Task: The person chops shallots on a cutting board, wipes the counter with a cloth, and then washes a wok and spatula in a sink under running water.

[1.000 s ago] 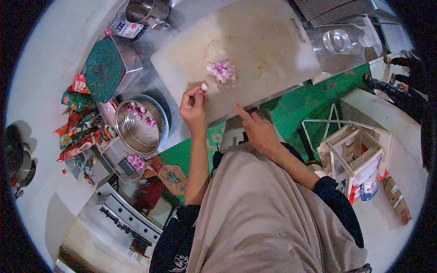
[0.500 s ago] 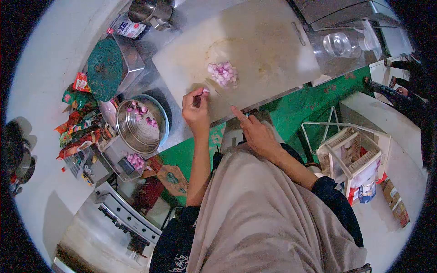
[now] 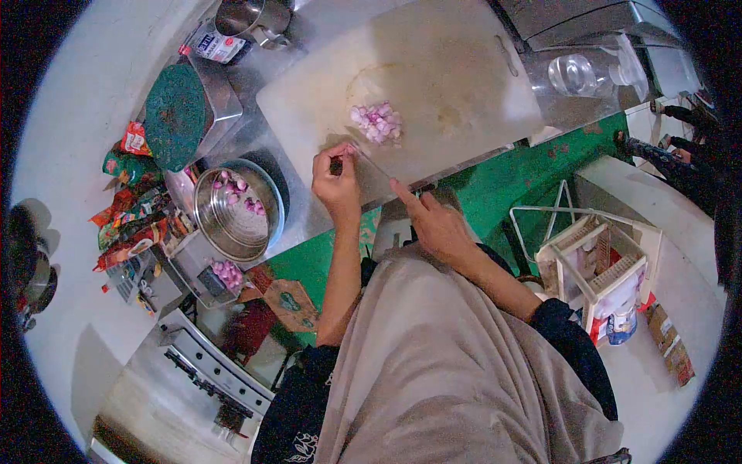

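My left hand (image 3: pixel 338 179) is closed in a pinch on a small pinkish shallot (image 3: pixel 353 146), mostly covered by the fingers, at the near edge of the cutting board (image 3: pixel 479 85). In my right hand (image 3: pixel 439 228) is a knife (image 3: pixel 376 164), its handle hidden in the grip and the index finger stretched along its top. The blade points up and left, with its tip at the left fingertips. Just beyond the blade lies a pile of peeled shallots (image 3: pixel 376 122). A steel bowl (image 3: pixel 232 236) with several reddish shallots stands left of the board.
A plastic tub of shallots (image 3: pixel 226 274) is left of my forearm. Behind the steel bowl are seasoning packets (image 3: pixel 131 240) and a green oval lid (image 3: pixel 176 116). A steel mug (image 3: pixel 251 19) stands at the back. A white rack (image 3: pixel 599 259) is at right; another person's legs (image 3: pixel 657 155) show far right.
The knife has moved up and left, its blade now meeting the left fingertips. My left hand has shifted slightly right, and the shallot is now more hidden by the fingers.
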### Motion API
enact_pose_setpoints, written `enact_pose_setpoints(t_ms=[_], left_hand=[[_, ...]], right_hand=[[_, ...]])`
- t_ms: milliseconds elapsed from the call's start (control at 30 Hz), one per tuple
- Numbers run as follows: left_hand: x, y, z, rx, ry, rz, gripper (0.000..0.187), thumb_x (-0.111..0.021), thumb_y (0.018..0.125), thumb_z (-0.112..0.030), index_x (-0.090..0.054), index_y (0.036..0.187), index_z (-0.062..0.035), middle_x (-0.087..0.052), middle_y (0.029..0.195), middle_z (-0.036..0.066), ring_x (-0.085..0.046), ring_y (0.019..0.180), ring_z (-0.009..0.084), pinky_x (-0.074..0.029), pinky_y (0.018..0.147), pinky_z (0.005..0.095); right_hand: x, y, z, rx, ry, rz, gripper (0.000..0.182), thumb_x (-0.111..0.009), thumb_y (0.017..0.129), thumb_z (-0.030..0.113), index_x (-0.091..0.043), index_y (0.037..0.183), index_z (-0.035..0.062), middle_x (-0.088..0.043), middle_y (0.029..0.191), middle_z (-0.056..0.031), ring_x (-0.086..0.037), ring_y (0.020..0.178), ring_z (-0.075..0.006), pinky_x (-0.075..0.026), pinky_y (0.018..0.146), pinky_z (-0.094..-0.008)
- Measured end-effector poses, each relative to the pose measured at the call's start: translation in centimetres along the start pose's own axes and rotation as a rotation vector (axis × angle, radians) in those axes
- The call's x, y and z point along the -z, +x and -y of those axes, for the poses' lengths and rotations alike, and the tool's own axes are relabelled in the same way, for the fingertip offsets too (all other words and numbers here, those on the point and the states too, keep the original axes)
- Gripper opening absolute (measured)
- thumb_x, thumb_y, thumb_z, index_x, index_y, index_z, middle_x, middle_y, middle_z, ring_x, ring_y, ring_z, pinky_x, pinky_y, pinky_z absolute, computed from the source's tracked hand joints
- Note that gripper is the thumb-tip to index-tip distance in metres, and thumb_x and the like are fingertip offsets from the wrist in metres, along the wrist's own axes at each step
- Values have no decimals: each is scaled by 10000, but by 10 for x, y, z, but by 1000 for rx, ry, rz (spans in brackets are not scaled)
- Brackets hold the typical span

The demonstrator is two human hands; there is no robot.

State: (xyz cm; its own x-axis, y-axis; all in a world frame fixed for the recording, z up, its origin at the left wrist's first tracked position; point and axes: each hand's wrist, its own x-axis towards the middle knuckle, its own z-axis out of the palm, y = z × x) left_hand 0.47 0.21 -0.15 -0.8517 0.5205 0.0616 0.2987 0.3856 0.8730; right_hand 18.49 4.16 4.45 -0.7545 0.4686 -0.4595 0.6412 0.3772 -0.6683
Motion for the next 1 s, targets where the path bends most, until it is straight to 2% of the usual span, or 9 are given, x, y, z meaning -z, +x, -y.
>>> enact_pose_setpoints(t_ms=[67,167,267,367,467,667,867,967,1000], left_hand=[[-1,0,0,15,-30,-15,63,-638,823,-31,-643,873,7,-640,846,92,-606,792,182,-481,729,297],[-6,0,7,33,-180,-30,63,-609,825,0,-638,881,7,-635,860,86,-601,773,165,-483,709,284],[-5,2,15,-55,-81,-41,75,-606,826,13,-642,892,9,-626,873,87,-601,760,163,-485,705,279],[0,1,5,-31,-33,-17,114,-640,813,-1,-654,925,-3,-614,870,85,-604,757,166,-487,709,277],[1,-2,-2,-101,57,-2,167,-683,792,-31,-667,958,-22,-607,849,78,-606,758,161,-490,697,271],[0,7,-1,-75,111,61,163,-721,779,-79,-697,933,-32,-620,836,69,-607,728,136,-490,663,256],[14,28,3,361,8,317,155,-701,822,-116,-683,923,0,-655,819,67,-573,676,84,-472,611,245],[12,31,-2,249,-42,231,189,-670,863,-174,-653,934,1,-671,853,55,-590,753,120,-469,726,252],[12,30,-5,243,-57,215,175,-666,863,-160,-646,931,0,-669,850,54,-590,758,121,-469,727,253]], right_hand=[[1,0,1,9,-5,11,645,-480,905,111,-204,1466,264,-536,891,-196,-563,691,-411,-491,609,-502],[-2,0,-3,46,21,-66,638,-486,904,112,-216,1465,257,-542,879,-179,-566,682,-395,-496,592,-489],[-7,1,-7,84,73,-150,670,-499,870,105,-226,1455,281,-571,958,-210,-605,670,-415,-515,543,-501],[-8,1,-9,47,63,-121,648,-485,884,103,-232,1452,287,-565,928,-210,-597,660,-417,-505,541,-511],[-7,1,-8,62,98,-117,643,-480,892,108,-226,1454,291,-558,904,-214,-589,647,-422,-494,541,-523],[-8,0,-9,50,119,-115,661,-480,904,127,-178,1467,298,-553,913,-221,-586,683,-424,-496,575,-521],[-5,0,-10,39,123,-90,650,-482,914,143,-173,1468,286,-563,947,-222,-597,719,-421,-503,592,-519],[0,1,-2,10,130,-83,620,-480,910,96,-234,1457,253,-534,888,-191,-560,720,-411,-489,635,-499],[-2,2,-3,19,128,-98,616,-478,910,96,-239,1455,253,-533,887,-193,-560,714,-413,-488,633,-500]])
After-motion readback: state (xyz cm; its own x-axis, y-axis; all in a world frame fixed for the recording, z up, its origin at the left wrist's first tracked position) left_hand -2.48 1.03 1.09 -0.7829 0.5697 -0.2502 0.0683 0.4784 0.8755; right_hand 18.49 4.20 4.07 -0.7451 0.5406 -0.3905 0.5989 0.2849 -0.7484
